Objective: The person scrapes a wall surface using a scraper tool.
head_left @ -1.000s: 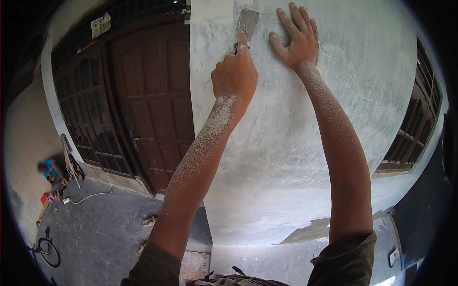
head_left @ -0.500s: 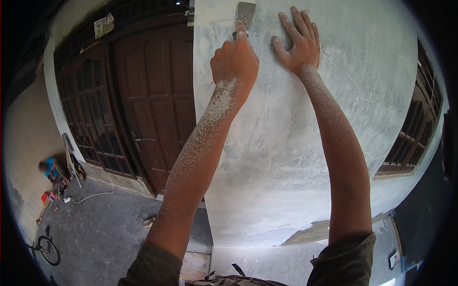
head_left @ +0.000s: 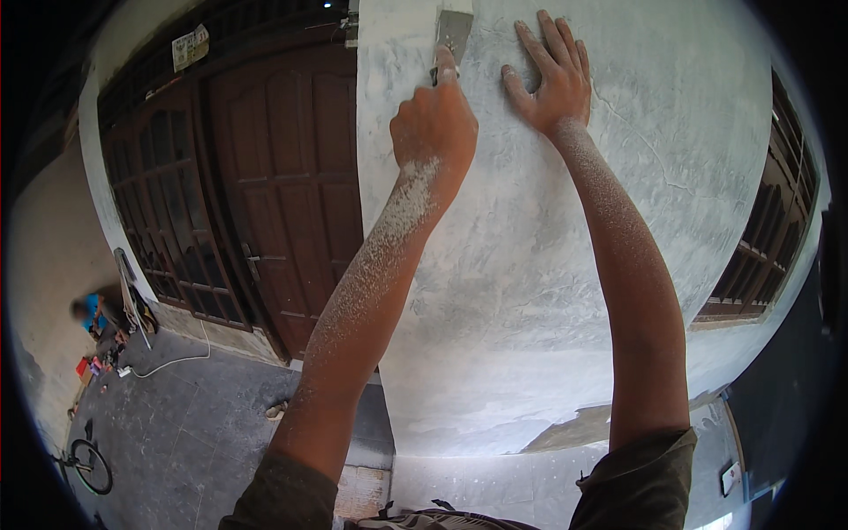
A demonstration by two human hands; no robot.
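My left hand (head_left: 435,124) is closed round the handle of a putty knife (head_left: 455,34), its index finger stretched up along the tool. The grey metal blade lies against the pale, patchy plastered wall (head_left: 512,265) near the top of the view. Most of the handle is hidden inside my fist. To the right, my right hand (head_left: 558,84) rests flat on the same wall with its fingers spread and nothing in it. White dust covers both forearms, most thickly the left one. A thin crack runs down the wall beside my right wrist.
A dark brown panelled door (head_left: 287,159) stands left of the wall corner, and a barred window (head_left: 764,230) is at the right. Far left, a person (head_left: 91,314) sits low beside scattered things. A white cable (head_left: 177,364) and a bicycle wheel (head_left: 91,465) are on the grey floor.
My left hand and the putty knife have slid slightly down the wall. My right hand stays in nearly the same place.
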